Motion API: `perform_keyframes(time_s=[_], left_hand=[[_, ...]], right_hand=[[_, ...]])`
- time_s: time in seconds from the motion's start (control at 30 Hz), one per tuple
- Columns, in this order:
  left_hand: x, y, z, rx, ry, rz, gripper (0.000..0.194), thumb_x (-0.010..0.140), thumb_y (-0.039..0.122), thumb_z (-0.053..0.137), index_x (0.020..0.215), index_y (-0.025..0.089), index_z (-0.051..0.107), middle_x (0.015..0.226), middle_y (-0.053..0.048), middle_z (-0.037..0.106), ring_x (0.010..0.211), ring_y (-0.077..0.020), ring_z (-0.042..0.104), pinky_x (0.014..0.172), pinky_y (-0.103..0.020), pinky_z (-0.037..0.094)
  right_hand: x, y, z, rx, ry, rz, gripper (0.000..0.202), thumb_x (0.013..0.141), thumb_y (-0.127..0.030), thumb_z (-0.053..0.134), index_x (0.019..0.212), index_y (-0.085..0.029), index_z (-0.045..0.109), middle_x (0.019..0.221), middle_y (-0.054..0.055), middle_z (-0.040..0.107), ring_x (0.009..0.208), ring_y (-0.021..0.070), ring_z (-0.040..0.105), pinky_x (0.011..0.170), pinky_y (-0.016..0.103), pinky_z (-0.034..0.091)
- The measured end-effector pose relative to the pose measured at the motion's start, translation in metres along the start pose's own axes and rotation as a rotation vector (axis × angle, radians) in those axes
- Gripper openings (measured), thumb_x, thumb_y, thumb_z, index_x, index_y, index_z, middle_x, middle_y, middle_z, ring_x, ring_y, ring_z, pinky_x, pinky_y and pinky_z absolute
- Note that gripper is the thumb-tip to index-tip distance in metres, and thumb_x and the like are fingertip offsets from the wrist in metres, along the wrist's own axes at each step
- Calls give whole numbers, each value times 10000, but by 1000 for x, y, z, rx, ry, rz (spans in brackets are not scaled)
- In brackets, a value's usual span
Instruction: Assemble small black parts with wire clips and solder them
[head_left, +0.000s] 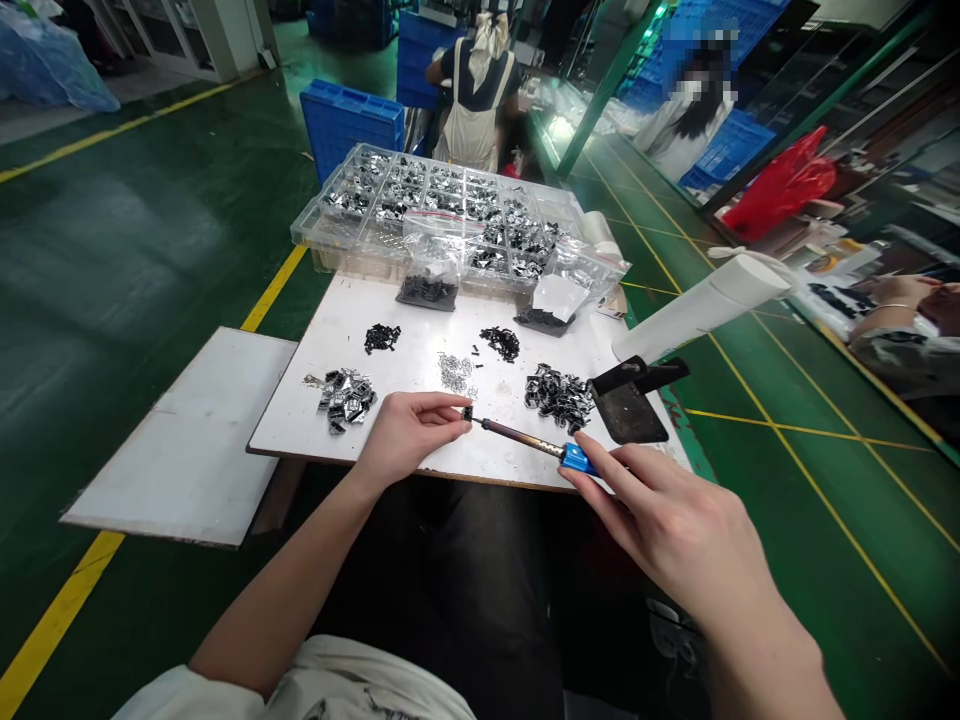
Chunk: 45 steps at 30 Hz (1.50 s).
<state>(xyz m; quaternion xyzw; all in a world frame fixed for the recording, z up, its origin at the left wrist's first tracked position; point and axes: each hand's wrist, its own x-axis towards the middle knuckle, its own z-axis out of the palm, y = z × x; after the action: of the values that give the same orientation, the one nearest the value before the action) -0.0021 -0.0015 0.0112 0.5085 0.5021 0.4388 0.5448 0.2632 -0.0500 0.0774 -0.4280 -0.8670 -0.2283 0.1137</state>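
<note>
Head view, looking down on the white desk (pixel 420 345): I see the small dark part (pixel 468 412) pinched between thumb and fingertips of the left hand (pixel 409 432), held just above the desk's near edge, about midway between the two near corners. The right hand (pixel 664 505) is closed on the handle of the slender blue-handled tool (pixel 527 438), whose tip meets or nearly meets the part; which, I cannot tell. I judge the part very light, stiff and easily dropped, best taken by its sides; the tool seems light and rigid, to be held by the handle alone, since its bare barrel may be hot. Shiny pieces (pixel 347 400) lie heaped toward the left edge, glossy dark pieces (pixel 556 396) toward the right, beside a black plate (pixel 634 422)
</note>
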Motion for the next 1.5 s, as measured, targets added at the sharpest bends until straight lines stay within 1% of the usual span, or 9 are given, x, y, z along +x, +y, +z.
perform_keyframes(time_s=[0.2,0.47,0.63,0.83,1.07,1.3,1.43,1.5], left_hand=[[0,-1,0,-1,-10,-1,328,720,262,848,1038,190,812,848,-46,797,802,-182,753,787,-267,637],[0,-2,-1,3,-9,11,337,721,285,848,1043,192,810,850,-48,799,808,-188,756,799,-276,637],[-1,-2,-1,3,-14,13,340,721,288,848,1044,190,809,849,-50,798,810,-192,757,802,-283,639],[0,-2,0,11,-1,10,331,717,283,846,1031,185,810,843,-54,797,807,-199,758,811,-300,640],[0,0,0,30,8,2,321,715,275,842,1020,180,812,833,-55,795,798,-200,756,801,-297,640],[-1,1,0,59,16,-2,309,724,268,832,1018,174,811,839,-57,795,803,-196,752,796,-289,636],[0,1,0,53,27,-6,316,709,271,846,1007,172,811,834,-56,795,801,-201,754,793,-294,636],[0,0,-1,35,21,0,322,710,286,849,1010,177,810,841,-56,797,805,-202,755,800,-296,635]], right_hand=[[1,-1,3,-27,-14,-1,337,1013,-378,540,1161,-129,712,713,6,604,601,136,564,561,312,307],[1,-1,1,-29,-22,-11,345,1012,-377,544,1188,-124,700,732,13,619,629,138,579,581,307,314],[3,-3,1,-46,-30,-17,347,1021,-381,521,1159,-124,710,697,5,598,594,135,563,567,306,310],[5,-6,-1,-43,-83,-1,370,1035,-398,476,1155,-131,702,695,6,597,562,131,574,524,303,309],[4,-9,-4,-43,-110,8,405,1054,-415,408,1137,-142,696,675,-1,568,521,129,535,494,316,279],[3,-12,-1,-15,-150,28,423,1059,-430,376,1097,-160,700,652,-6,541,493,133,512,484,316,261],[2,-15,1,-4,-155,57,382,1047,-419,421,1112,-163,697,662,1,570,512,136,543,488,310,284],[-3,-14,0,32,-113,111,339,1025,-409,487,1154,-168,688,693,6,612,549,138,580,507,294,330]])
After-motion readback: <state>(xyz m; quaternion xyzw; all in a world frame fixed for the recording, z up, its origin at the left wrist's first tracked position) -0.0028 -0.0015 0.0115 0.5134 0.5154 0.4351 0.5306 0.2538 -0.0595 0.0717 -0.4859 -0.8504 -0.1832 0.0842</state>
